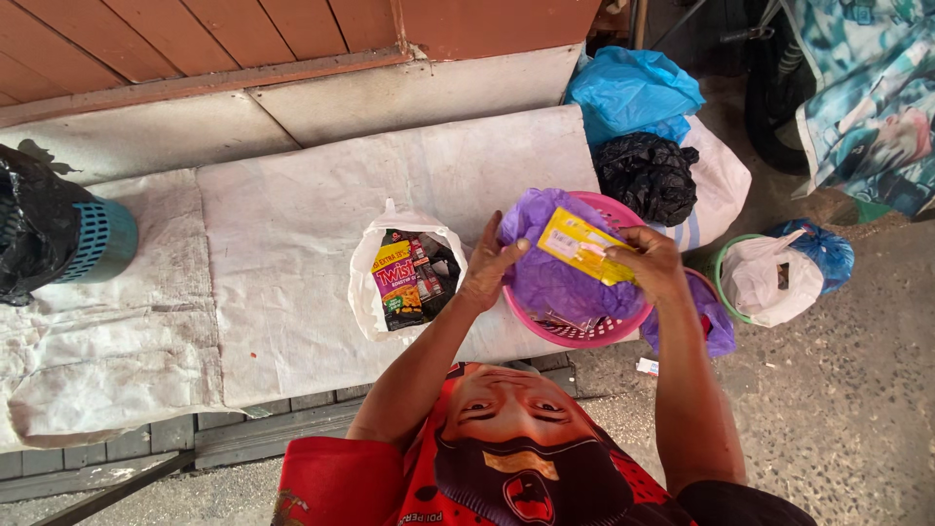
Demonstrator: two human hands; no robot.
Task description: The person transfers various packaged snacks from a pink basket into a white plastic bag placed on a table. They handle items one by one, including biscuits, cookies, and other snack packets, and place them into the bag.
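Observation:
My right hand (648, 261) grips a flat yellow packet (582, 244) over a round pink basket (623, 331) lined with a purple plastic bag (555, 282). My left hand (490, 265) pinches the purple bag's edge at the basket's left rim, fingers closed on the plastic. The packet lies tilted, its lower end under my right fingers. The basket sits at the right end of a low platform covered with white sheeting (292, 224).
An open white plastic bag (370, 282) holding colourful snack packets stands left of the basket. Blue bag (633, 93), black bag (648, 175) and white sack lie behind. Green-rimmed basket with white bag (769, 278) at right. Teal basket with black bag (58, 239) at far left.

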